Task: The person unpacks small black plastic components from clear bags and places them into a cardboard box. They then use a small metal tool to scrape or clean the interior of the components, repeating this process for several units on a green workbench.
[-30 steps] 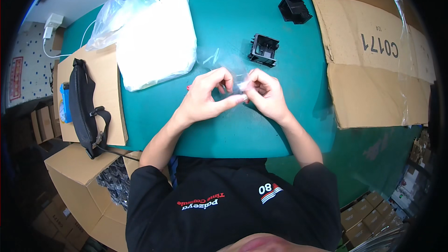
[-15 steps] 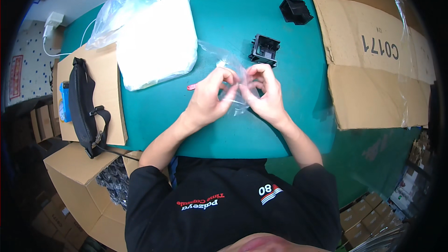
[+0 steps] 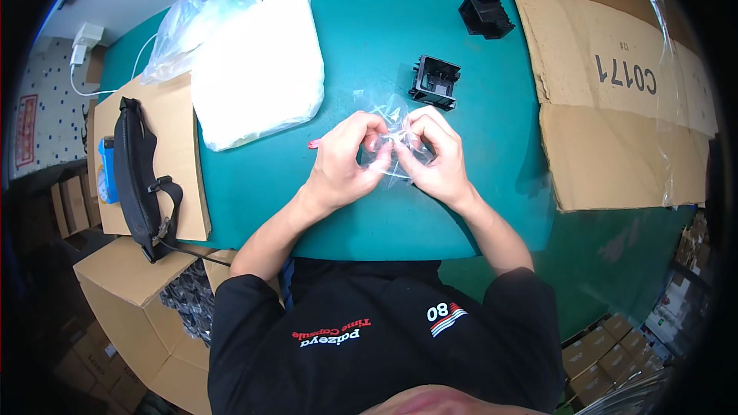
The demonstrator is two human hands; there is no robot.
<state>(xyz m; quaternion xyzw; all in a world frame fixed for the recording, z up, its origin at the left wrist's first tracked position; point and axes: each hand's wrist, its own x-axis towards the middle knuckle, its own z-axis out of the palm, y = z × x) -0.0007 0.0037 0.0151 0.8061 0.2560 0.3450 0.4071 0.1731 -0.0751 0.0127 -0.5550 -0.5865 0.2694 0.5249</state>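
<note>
My left hand [image 3: 346,157] and my right hand [image 3: 438,157] meet over the middle of the green table [image 3: 369,46]. Both pinch a small clear plastic bag [image 3: 388,134], which is crumpled between the fingers; what is inside it I cannot make out. A thin red strip [image 3: 314,144] pokes out just left of my left hand. A black plastic frame part [image 3: 435,81] stands on the table just beyond my right hand. A second black part [image 3: 485,15] lies farther back.
A white padded bag [image 3: 257,69] and a clear bag [image 3: 192,23] lie at the back left. Flattened cardboard [image 3: 615,84] covers the table's right side. To the left, a black waist bag [image 3: 138,169] rests on a cardboard box [image 3: 184,146]. More boxes stand below.
Both hands have kept working the clear bag, which rose and spread half a second ago and now sits crumpled lower between the fingers. The black parts have not moved.
</note>
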